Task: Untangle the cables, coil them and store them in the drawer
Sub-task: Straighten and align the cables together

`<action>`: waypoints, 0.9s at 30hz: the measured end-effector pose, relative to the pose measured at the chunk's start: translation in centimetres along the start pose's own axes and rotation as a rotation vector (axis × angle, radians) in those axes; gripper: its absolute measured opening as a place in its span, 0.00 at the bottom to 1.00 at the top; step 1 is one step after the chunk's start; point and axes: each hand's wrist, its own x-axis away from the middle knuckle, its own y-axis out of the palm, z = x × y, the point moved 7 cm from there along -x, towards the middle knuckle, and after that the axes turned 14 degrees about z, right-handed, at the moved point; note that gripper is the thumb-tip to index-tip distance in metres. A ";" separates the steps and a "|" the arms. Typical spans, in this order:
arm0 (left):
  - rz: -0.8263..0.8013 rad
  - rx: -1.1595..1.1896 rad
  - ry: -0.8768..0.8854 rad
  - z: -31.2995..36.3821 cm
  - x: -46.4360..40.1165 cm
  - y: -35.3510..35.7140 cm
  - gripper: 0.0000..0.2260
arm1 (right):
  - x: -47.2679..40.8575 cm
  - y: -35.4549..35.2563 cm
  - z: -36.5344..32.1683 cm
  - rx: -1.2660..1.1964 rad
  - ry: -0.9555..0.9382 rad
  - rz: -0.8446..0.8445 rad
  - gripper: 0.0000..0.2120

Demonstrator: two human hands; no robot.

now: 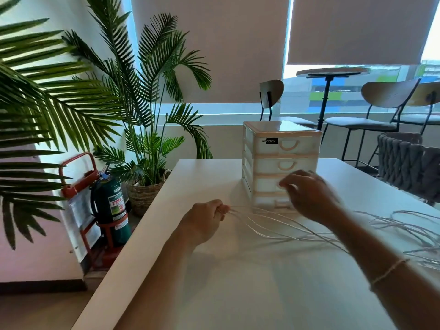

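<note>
Several thin white cables (pixel 281 228) lie across the white table (pixel 238 282) and fan out to the right into a loose tangle (pixel 409 225). My left hand (pixel 204 222) is closed around their gathered ends near the table's left side. My right hand (pixel 309 194) is blurred and raised in front of the lower drawers of a small white drawer unit (pixel 281 160) with peach trim; its fingers are curled, and whether it holds a cable cannot be told. All the drawers I can see are closed.
The table's left edge drops to the floor, where a fire extinguisher (pixel 109 208) on a red stand and potted palms (pixel 147 144) are. A dark woven chair (pixel 409 163) stands at the right; stools and a round table (pixel 333 72) stand by the window.
</note>
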 end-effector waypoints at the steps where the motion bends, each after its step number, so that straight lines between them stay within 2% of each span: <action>1: -0.003 0.004 -0.003 -0.1 0.0 0.1 0.13 | 0.3 1.2 -2.1 -0.058 -0.021 -0.030 0.12; 5: 0.021 0.020 0.004 -0.1 -0.1 -0.1 0.14 | 2.6 7.1 -5.9 -0.168 -0.052 -0.256 0.10; 7: 0.035 0.003 0.003 -0.2 -0.1 -0.2 0.14 | 3.2 8.2 -5.6 -0.265 0.030 -0.315 0.08; 12: 0.089 0.005 -0.042 -0.7 -0.4 -0.5 0.12 | 3.8 8.4 -3.8 -0.349 0.134 -0.397 0.16; 16: 0.100 -0.024 -0.035 -0.4 -0.2 -0.5 0.13 | 3.9 8.1 -3.4 -0.335 0.084 -0.403 0.12; 19: 0.008 0.022 -0.034 -0.1 0.0 -0.3 0.13 | 3.7 7.7 -2.9 -0.317 0.069 -0.362 0.11; 24: -0.313 0.252 -0.137 1.1 1.3 1.5 0.13 | 3.2 6.4 -1.5 -0.467 0.224 -0.200 0.14; 27: -0.336 0.220 -0.121 1.4 1.4 1.6 0.13 | 3.2 6.4 -1.1 -0.581 0.344 -0.174 0.13</action>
